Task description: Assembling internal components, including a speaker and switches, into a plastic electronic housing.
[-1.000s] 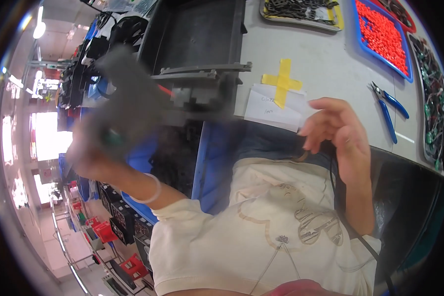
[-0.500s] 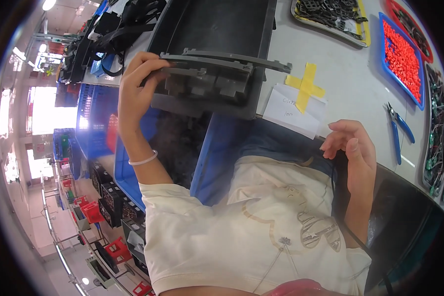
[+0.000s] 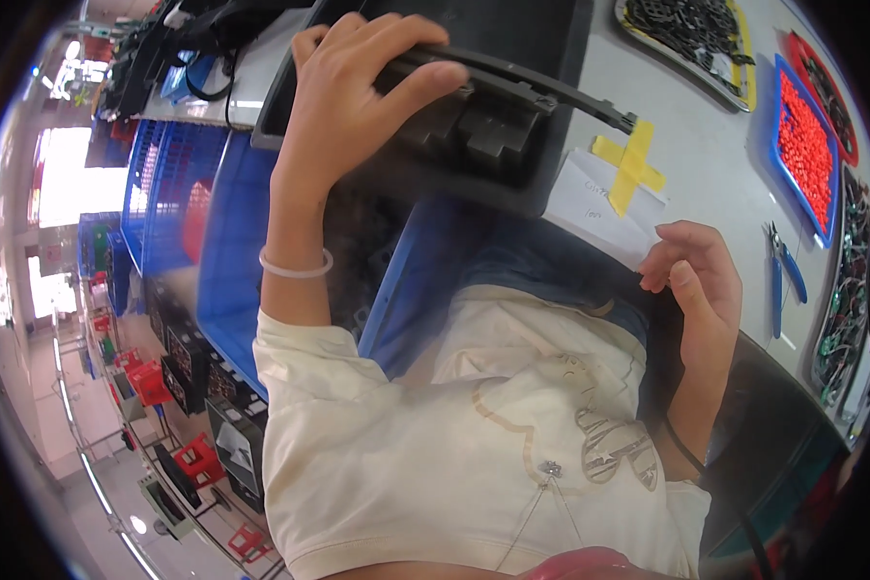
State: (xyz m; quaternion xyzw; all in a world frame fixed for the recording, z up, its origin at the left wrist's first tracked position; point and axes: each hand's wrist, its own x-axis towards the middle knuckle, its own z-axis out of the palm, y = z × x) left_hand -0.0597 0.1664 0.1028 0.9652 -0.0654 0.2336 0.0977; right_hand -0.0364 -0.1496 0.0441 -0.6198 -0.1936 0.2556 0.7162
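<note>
My left hand [image 3: 353,92] reaches over a black plastic tray [image 3: 512,184], thumb and fingers closed around the near end of a long, thin black plastic strip [image 3: 570,95]. The strip slants right, its far tip beside a yellow tape cross. A second dark strip [image 3: 527,94] lies just below it, partly hidden by my thumb. Under them a blocky black molded part [image 3: 493,135] shows in the tray. My right hand [image 3: 696,280] hovers by the table's near edge, fingers loosely bent and thumb apart, with nothing visible in it. Nearest to it is a white paper note [image 3: 599,198].
Yellow tape [image 3: 633,169] marks the note. Blue-handled cutters [image 3: 781,280] lie at the right, below a blue tray of small red parts [image 3: 778,145]. A tray of black parts [image 3: 628,19] and a tray of wired pieces [image 3: 826,348] stand nearby. Blue crates [image 3: 222,261] stand at my left.
My left hand has moved right and away from me, from the strips' left ends to a grip farther along. The strip has shifted right. My right hand stays nearly in place; the view has shifted slightly.
</note>
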